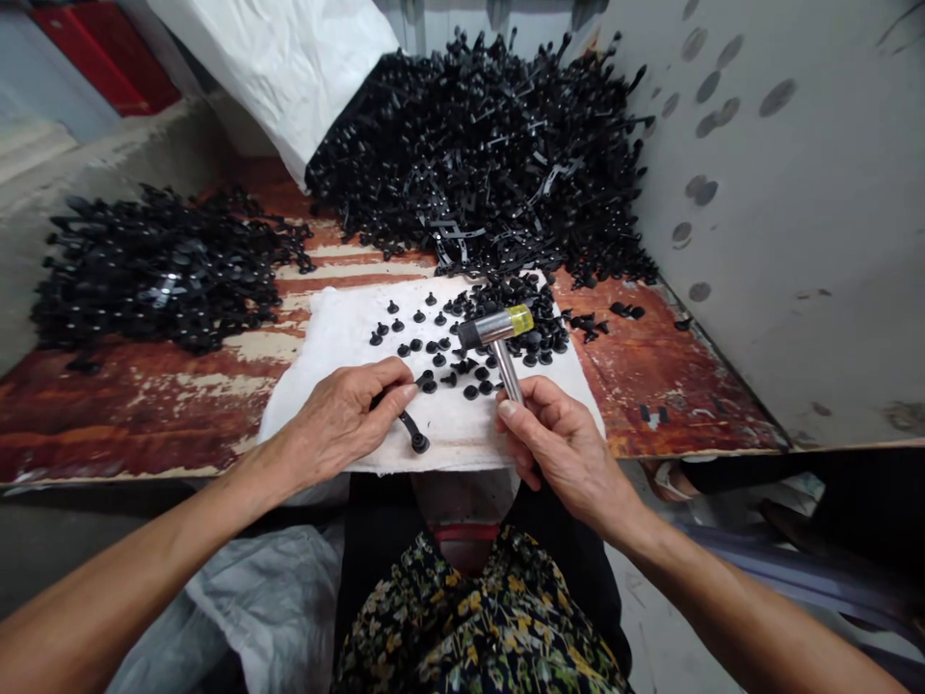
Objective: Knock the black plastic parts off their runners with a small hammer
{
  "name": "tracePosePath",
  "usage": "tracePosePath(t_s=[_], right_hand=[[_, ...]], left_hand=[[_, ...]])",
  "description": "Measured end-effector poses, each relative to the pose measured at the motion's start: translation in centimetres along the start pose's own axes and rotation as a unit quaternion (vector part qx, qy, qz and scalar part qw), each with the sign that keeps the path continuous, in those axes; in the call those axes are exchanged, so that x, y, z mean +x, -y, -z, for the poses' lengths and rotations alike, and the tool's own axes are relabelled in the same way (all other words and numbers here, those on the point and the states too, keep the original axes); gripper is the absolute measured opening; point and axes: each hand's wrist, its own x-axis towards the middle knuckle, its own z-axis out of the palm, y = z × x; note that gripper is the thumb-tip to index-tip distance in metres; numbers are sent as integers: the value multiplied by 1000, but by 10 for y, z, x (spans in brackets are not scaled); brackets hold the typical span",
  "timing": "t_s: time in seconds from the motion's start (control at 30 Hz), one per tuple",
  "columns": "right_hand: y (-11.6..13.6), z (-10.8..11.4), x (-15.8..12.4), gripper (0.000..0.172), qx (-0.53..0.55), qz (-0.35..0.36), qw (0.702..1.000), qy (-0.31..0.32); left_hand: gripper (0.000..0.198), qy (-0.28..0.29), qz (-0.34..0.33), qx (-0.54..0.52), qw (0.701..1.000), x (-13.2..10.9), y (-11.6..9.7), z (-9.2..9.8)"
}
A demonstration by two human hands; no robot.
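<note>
My left hand pinches a black strip-like part between thumb and fingers, low over the white cloth. A round knob forms the end of the part nearest me, and some of it is hidden by the fingers. My right hand is wrapped round the metal handle of a small mallet. Its head, black on one face and yellow on the other, is raised above the cloth. Beneath and behind the mallet lie many small black round caps with stems, loose on the cloth.
A large heap of black parts fills the back, beside a white sack. Another pile of similar parts lies at left. The worn red board meets a grey panel at right. Someone's foot shows at lower right.
</note>
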Motion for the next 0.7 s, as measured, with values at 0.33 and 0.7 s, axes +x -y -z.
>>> tracePosePath(t_s=[0.33, 0.7], right_hand=[[-1, 2, 1, 22, -15, 9, 1000, 7], [8, 6, -3, 44, -248, 120, 961, 8]], left_hand=[[30, -20, -19, 45, 999, -1, -1, 0], [29, 4, 17, 95, 995, 3, -13, 6]])
